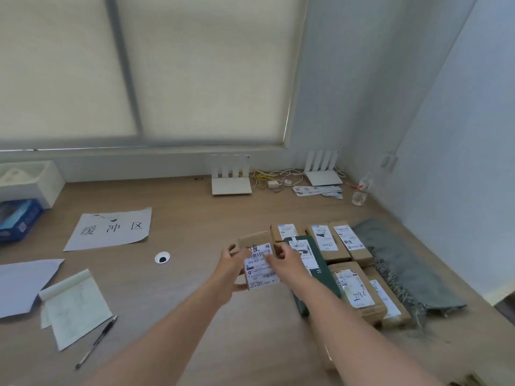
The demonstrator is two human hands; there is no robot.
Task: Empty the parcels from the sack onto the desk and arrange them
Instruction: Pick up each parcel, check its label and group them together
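Small brown cardboard parcel with white shipping label [260,263]: held above the wood-grain tabletop [195,224], just left of the dark green rectangular box [324,282]; the left hand [232,263] grips its left edge with curled fingers, and the right hand [284,259] pinches its upper right edge. Brown labelled cardboard parcels [356,291]: flat, labels up, in touching rows right of and behind the green box. Grey-green fringed cloth [404,266]: flat, further right of the green box, beside the rows; white paper sheet with black handwritten characters [111,228] well left of it.
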